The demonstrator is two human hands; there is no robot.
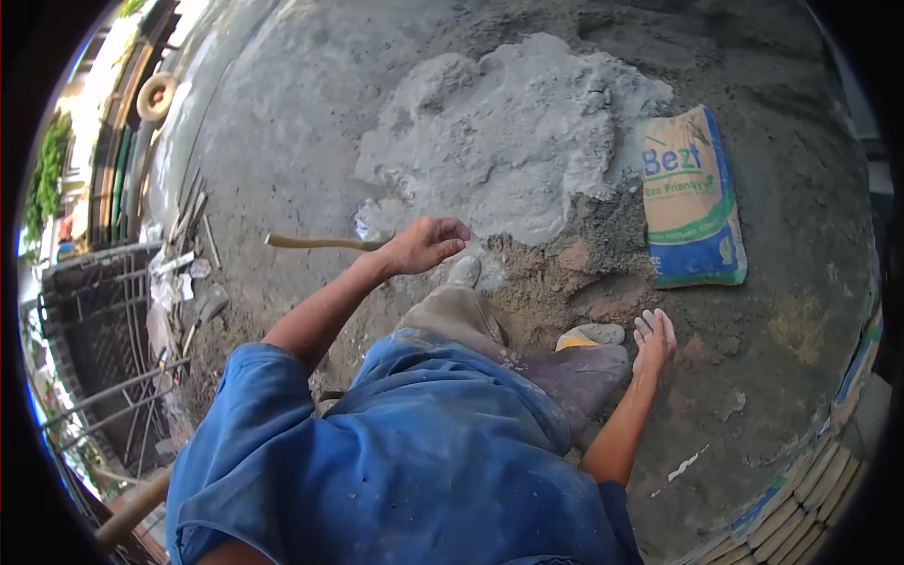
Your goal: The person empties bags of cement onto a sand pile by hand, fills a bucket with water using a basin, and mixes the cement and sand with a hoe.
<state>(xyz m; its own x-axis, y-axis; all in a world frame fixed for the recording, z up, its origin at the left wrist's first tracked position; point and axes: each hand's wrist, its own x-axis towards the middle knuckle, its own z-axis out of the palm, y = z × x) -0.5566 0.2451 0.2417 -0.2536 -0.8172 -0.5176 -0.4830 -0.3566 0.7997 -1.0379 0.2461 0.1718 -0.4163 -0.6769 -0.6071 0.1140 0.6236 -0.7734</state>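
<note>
A rough grey concrete floor (273, 122) spreads across the view, marked by a yellowish stain (799, 325) toward the right. Bright daylight fills the upper left, where green leafy foliage (45, 174) shows near a round tan ring-shaped object (156, 96). Below these, long thin bars (108, 410) cross a dark area. A row of tan, slat-like pieces (800, 499) lines the lower right edge, their material unclear.

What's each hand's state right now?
Left hand: open, loosely curled, nothing visible in it.
Right hand: open, nothing visible in it.
</note>
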